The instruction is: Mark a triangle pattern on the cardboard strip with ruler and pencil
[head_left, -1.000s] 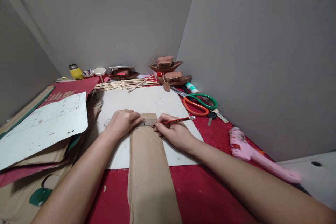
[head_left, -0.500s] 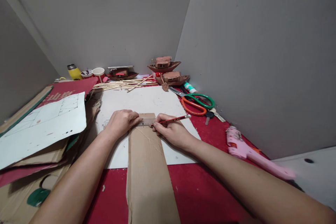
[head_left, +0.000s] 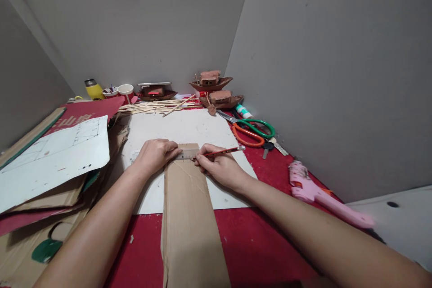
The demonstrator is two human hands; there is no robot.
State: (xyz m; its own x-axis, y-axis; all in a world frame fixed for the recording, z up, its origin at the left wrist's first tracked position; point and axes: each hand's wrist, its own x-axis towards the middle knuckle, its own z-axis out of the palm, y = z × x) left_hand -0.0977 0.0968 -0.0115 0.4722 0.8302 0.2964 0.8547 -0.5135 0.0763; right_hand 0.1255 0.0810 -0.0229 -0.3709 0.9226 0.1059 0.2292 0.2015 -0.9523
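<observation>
Overall, the red table (head_left: pixel 254 252) carries a white sheet (head_left: pixel 162 126) around its middle. The strip (head_left: pixel 191 216) of brown cardboard runs from the table's near edge onto the sheet. A drawing (head_left: pixel 60 157) tops the stack of cardboard (head_left: pixel 72 191) at the left edge. A pink glue gun (head_left: pixel 330 202) lies along the right edge. Left hand (head_left: pixel 157 155): fingers bent, pressing down the ruler (head_left: pixel 187 154) at its left part. Right hand (head_left: pixel 221 171): closed in a writing grip on the pencil (head_left: pixel 224 150), beside the strip's right edge. Scissors (head_left: pixel 236 119) lie by the sheet's far right corner. Sticks (head_left: pixel 148 108) lie in a loose pile along the sheet's far edge; three boats (head_left: pixel 221 100) and two cups (head_left: pixel 125 94) stand beyond. The ruler lies across the strip near its far end. The pencil is tilted, its tip at the ruler's near edge. Two keys (head_left: pixel 268 146) lie just beside the scissors' handles.
</observation>
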